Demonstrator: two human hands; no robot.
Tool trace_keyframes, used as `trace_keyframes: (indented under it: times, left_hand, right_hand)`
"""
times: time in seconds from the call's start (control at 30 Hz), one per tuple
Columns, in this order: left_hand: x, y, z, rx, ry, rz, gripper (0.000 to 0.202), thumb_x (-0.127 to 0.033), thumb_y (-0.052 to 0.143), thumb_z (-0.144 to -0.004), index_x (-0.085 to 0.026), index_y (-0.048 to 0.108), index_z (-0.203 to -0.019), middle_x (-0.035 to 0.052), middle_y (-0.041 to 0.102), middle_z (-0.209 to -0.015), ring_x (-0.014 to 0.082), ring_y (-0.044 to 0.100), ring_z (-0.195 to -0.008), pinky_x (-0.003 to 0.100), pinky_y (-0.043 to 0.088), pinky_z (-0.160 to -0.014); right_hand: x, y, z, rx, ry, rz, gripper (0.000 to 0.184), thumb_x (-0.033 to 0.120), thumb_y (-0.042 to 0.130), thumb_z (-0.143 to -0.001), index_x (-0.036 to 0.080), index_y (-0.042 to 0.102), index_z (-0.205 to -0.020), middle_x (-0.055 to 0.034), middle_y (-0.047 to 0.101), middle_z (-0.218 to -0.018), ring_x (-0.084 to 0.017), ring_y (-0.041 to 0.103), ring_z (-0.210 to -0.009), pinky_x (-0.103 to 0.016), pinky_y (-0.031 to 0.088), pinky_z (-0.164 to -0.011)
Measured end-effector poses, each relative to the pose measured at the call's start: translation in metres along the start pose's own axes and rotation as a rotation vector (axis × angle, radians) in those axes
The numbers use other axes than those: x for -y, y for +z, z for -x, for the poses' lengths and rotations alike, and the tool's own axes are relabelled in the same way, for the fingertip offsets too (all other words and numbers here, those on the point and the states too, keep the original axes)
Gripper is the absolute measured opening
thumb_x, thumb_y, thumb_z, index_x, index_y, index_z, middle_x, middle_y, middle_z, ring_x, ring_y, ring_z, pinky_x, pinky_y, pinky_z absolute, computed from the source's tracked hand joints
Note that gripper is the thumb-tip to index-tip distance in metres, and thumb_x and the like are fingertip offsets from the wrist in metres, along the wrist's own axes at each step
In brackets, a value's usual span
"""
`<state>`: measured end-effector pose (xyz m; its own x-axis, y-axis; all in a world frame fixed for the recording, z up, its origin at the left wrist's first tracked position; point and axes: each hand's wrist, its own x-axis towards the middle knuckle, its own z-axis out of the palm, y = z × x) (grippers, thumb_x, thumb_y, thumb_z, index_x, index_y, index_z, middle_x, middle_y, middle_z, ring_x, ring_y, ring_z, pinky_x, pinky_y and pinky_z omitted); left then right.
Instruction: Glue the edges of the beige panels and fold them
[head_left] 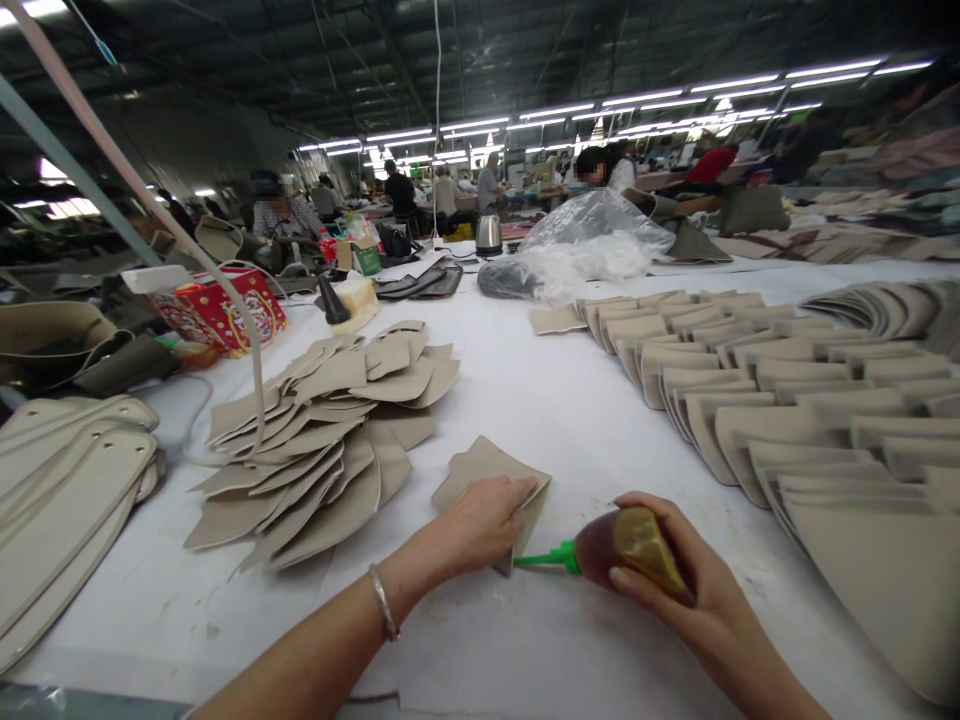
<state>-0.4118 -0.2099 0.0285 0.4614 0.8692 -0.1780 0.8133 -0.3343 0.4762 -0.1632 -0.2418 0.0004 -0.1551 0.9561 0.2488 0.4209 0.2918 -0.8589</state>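
Note:
My left hand [484, 520] is closed on a beige leather-like piece [480, 462], its index finger lying along the right edge; the thumb is mostly hidden. The piece rests on the white tabletop, its right edge slightly lifted. A squeeze bottle [611, 550] of amber-brown liquid, probably glue, lies tilted in my right hand [675, 560], fingers wrapped around it. Its thin green nozzle [547, 558] points left, the tip at the piece's lower right corner. Left of my hands spreads a loose heap of similar pieces [337, 430].
Overlapping rows of beige pieces [750, 400] cover the right side. Long pale panels [67, 490] lie at far left. A hose [240, 300] hangs down over the heap. Farther back are a red box [225, 310], a plastic bag [592, 245], a kettle [488, 235] and several people.

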Motion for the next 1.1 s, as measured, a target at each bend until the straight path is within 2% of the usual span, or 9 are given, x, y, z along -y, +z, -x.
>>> trace_keyframes:
  times: [0.17, 0.3, 0.47, 0.63, 0.8, 0.97, 1.03, 1.1]
  left_hand:
    - [0.004, 0.004, 0.000, -0.033, 0.039, 0.018, 0.042, -0.016, 0.034, -0.092, -0.019, 0.053, -0.130, 0.0080, 0.064, -0.128, 0.0238, 0.059, -0.117, 0.035, 0.044, -0.101]
    - [0.005, 0.004, -0.001, -0.024, 0.042, 0.026, 0.042, -0.018, 0.034, -0.094, -0.020, 0.052, -0.131, 0.0077, 0.062, -0.131, 0.0231, 0.058, -0.119, 0.034, 0.042, -0.102]
    - [0.005, 0.005, -0.001, -0.022, 0.034, 0.020, 0.042, -0.018, 0.034, -0.093, -0.019, 0.052, -0.131, 0.0090, 0.063, -0.130, 0.0240, 0.058, -0.119, 0.035, 0.042, -0.103]
    - [0.004, 0.005, 0.000, -0.024, 0.033, 0.015, 0.041, -0.019, 0.034, -0.094, -0.019, 0.053, -0.131, 0.0096, 0.064, -0.128, 0.0245, 0.060, -0.115, 0.035, 0.043, -0.102]
    - [0.004, 0.004, -0.001, -0.021, 0.039, 0.018, 0.042, -0.018, 0.034, -0.094, -0.018, 0.052, -0.132, 0.0095, 0.062, -0.131, 0.0242, 0.059, -0.117, 0.035, 0.043, -0.103]
    - [0.003, 0.003, -0.001, -0.013, 0.014, 0.017, 0.042, -0.017, 0.034, -0.093, -0.020, 0.053, -0.131, 0.0080, 0.063, -0.130, 0.0238, 0.058, -0.118, 0.034, 0.043, -0.102]
    - [0.003, 0.004, -0.001, -0.011, 0.014, 0.011, 0.042, -0.017, 0.034, -0.093, -0.020, 0.053, -0.131, 0.0079, 0.063, -0.129, 0.0237, 0.059, -0.117, 0.035, 0.043, -0.101]
    - [0.003, 0.004, -0.002, -0.013, 0.019, 0.004, 0.041, -0.018, 0.034, -0.094, -0.020, 0.052, -0.131, 0.0081, 0.063, -0.129, 0.0238, 0.059, -0.116, 0.035, 0.043, -0.101]
  right_hand:
    - [0.006, 0.003, 0.004, -0.092, 0.069, -0.007, 0.044, 0.050, 0.070, -0.081, 0.026, 0.056, -0.115, -0.0025, 0.065, -0.099, -0.023, 0.065, -0.086, -0.029, 0.052, -0.075]
    - [0.010, 0.004, 0.007, -0.027, 0.050, -0.050, 0.045, 0.049, 0.071, -0.080, 0.026, 0.056, -0.116, -0.0037, 0.065, -0.106, -0.025, 0.065, -0.092, -0.030, 0.052, -0.081]
    - [0.007, 0.004, 0.009, -0.082, 0.093, -0.028, 0.044, 0.047, 0.070, -0.081, 0.029, 0.055, -0.118, -0.0007, 0.063, -0.106, -0.023, 0.062, -0.092, -0.029, 0.050, -0.081]
    - [-0.001, 0.003, 0.011, 0.024, 0.019, -0.056, 0.049, 0.043, 0.074, -0.078, 0.027, 0.055, -0.120, -0.0048, 0.063, -0.115, -0.026, 0.063, -0.102, -0.031, 0.051, -0.086]
    - [0.000, -0.001, 0.003, -0.093, 0.010, 0.035, 0.042, 0.044, 0.069, -0.083, 0.028, 0.054, -0.118, -0.0029, 0.061, -0.110, -0.024, 0.061, -0.096, -0.032, 0.050, -0.085]
    - [-0.007, -0.003, 0.000, -0.127, -0.052, 0.102, 0.045, 0.046, 0.071, -0.081, 0.027, 0.053, -0.118, -0.0038, 0.061, -0.110, -0.024, 0.062, -0.096, -0.033, 0.051, -0.082]
    - [-0.009, 0.000, 0.005, -0.103, -0.024, 0.071, 0.045, 0.046, 0.070, -0.083, 0.027, 0.053, -0.120, -0.0041, 0.061, -0.110, -0.024, 0.062, -0.095, -0.033, 0.052, -0.083]
    - [-0.009, 0.003, 0.010, -0.023, -0.013, 0.026, 0.045, 0.046, 0.070, -0.084, 0.027, 0.052, -0.121, -0.0042, 0.062, -0.110, -0.024, 0.063, -0.097, -0.031, 0.053, -0.082]
